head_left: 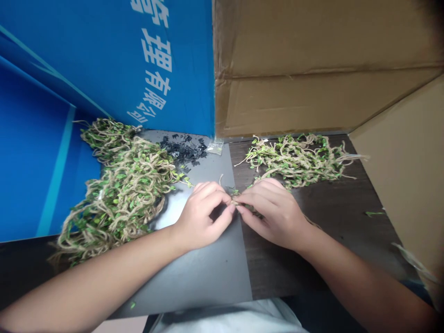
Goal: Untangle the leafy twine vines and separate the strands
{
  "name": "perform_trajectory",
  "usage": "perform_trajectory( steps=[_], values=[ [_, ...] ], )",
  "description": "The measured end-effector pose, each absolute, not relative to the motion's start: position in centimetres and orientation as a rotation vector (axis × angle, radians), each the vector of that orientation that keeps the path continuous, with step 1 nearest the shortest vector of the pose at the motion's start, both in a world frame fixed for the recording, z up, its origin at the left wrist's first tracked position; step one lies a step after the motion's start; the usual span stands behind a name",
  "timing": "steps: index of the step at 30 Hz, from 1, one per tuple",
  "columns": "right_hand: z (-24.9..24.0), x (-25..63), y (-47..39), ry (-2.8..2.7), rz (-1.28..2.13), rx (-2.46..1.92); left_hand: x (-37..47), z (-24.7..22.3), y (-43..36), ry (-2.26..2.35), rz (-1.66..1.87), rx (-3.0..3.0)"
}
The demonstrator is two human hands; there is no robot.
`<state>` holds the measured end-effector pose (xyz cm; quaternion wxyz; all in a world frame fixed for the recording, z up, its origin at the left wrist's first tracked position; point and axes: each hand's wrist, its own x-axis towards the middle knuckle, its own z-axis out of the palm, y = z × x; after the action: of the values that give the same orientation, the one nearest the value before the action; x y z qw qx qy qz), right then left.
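Observation:
My left hand (206,215) and my right hand (274,210) meet over the seam between the grey mat and the dark wood. Both are closed in a pinch on one leafy twine garland (234,202). Only a short bit of its tan twine and a little green shows between the fingertips; part of it lies hidden behind my right hand. Left of my hands lies a large tangled heap of leafy twine garlands (128,185). Beyond my right hand is a smaller pile of the same garlands (298,159).
Small black flat pieces (185,149) are scattered at the mat's back, beside a small clear plastic bag (215,147). A blue printed panel (187,69) and a brown cardboard wall (294,101) close off the back. The grey mat (194,282) covers the table's left part.

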<state>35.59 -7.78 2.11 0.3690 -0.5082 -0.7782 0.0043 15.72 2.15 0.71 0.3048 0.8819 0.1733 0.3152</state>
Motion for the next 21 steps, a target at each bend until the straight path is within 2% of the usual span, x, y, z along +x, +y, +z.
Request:
perform_trajectory(
  steps=[10,21],
  values=[
    [2.86,35.79,-7.93,-2.201,-0.339,-1.296,15.86,0.61,2.13,0.475,0.809,2.383],
    [2.3,35.41,-7.76,-2.156,-0.226,-1.371,15.85,0.67,2.12,0.502,0.799,2.373]
  ],
)
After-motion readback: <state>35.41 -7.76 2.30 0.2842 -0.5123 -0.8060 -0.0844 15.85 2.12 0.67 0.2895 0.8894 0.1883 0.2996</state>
